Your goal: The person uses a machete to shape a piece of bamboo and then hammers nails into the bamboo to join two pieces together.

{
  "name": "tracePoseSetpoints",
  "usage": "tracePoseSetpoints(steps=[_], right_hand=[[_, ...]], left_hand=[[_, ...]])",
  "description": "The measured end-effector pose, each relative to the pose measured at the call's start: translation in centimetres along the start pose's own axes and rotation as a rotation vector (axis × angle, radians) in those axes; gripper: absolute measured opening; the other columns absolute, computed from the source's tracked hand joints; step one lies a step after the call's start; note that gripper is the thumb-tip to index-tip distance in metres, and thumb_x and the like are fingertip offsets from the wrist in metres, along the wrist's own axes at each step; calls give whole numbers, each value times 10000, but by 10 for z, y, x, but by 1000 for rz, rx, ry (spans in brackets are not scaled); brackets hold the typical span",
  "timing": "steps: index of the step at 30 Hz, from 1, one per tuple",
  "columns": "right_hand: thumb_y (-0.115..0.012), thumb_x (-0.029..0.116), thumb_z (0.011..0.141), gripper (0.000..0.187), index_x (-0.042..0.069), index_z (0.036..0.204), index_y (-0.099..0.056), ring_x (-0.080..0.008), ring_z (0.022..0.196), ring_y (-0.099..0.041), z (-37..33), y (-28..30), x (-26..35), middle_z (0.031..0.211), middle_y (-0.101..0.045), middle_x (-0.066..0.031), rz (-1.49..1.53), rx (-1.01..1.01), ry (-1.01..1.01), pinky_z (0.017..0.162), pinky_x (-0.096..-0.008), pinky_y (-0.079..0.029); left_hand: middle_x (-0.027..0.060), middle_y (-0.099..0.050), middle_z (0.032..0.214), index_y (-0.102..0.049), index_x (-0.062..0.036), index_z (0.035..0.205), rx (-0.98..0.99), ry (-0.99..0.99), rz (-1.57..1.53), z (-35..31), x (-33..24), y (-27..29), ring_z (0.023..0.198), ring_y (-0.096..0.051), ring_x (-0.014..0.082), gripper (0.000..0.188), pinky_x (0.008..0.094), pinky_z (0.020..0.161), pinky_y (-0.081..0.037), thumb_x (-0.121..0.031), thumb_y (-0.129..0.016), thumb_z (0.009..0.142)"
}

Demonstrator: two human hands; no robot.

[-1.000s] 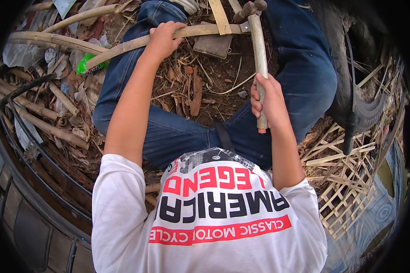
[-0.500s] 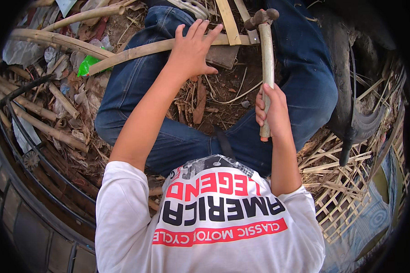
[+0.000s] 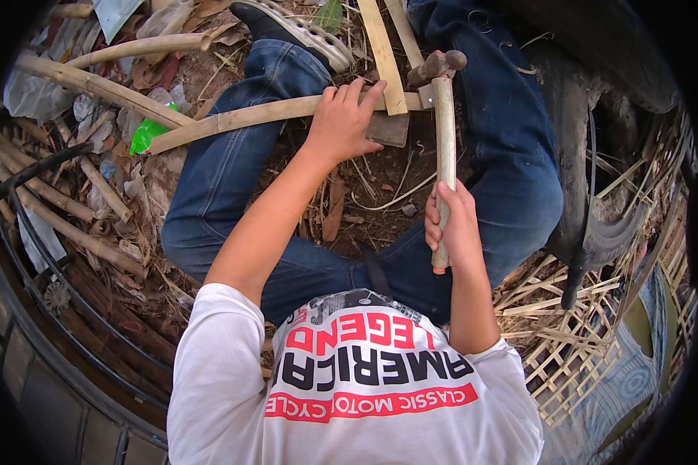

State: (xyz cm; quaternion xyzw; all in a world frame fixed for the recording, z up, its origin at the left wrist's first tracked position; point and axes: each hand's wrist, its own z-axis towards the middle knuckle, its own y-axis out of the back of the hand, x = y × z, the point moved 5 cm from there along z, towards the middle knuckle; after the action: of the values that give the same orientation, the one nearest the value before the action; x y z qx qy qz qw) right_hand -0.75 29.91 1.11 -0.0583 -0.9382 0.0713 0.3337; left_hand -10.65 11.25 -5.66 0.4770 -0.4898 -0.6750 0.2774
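Note:
My left hand [image 3: 340, 124] is curled over a long split bamboo pole [image 3: 248, 116], with its fingers along the far edge and the thumb on the near side. The pole lies across my left shin and runs to the right. A flat wooden block [image 3: 388, 129] lies just under it. Across the pole's right part comes a pale bamboo slat [image 3: 385, 58], and beside it a second narrow strip [image 3: 406, 35]. In my right hand [image 3: 459, 221] is a hammer [image 3: 445, 124], gripped low on its worn handle. Its head is over the pole's right end; whether they touch, I cannot tell.
More bamboo poles [image 3: 101, 85] and plastic litter lie at the left, with a green wrapper [image 3: 149, 135] by the pole's end. A black metal frame [image 3: 35, 232] curves along the left. Woven bamboo lattice [image 3: 574, 364] lies at the lower right, below a dark wheel-like part [image 3: 613, 240].
The fingers of my left hand, spread out before, have curled down over the bamboo pole. The whole view has shifted. My right hand keeps its hold on the hammer.

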Motion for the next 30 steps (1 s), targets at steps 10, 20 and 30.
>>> tracePoseSetpoints(steps=[10,20,30], right_hand=[[-485,274,1004,217,80,919,-436,-78,414,-409,0,1,1,624,-434,-5,13,-6,3,346,-241,-355],[-461,318,1017,263,68,938,-445,-68,406,-387,-16,3,11,622,-422,-11,-89,-35,32,341,-225,-344],[-467,274,1013,215,69,950,-451,-72,408,-407,-24,5,32,623,-434,-7,-82,-59,98,344,-234,-353]], left_hand=[[147,-499,1319,-368,-120,1438,15,90,80,6,-5,-7,1211,-500,303,1092,557,1042,-288,-505,-875,551],[102,-367,1513,-290,-295,1519,118,-65,228,-19,0,-3,1401,-334,301,1054,632,1096,-227,-614,-780,642],[123,-370,1505,-280,-252,1518,158,-88,246,-16,0,-3,1406,-326,305,1059,614,1099,-239,-584,-791,651]])
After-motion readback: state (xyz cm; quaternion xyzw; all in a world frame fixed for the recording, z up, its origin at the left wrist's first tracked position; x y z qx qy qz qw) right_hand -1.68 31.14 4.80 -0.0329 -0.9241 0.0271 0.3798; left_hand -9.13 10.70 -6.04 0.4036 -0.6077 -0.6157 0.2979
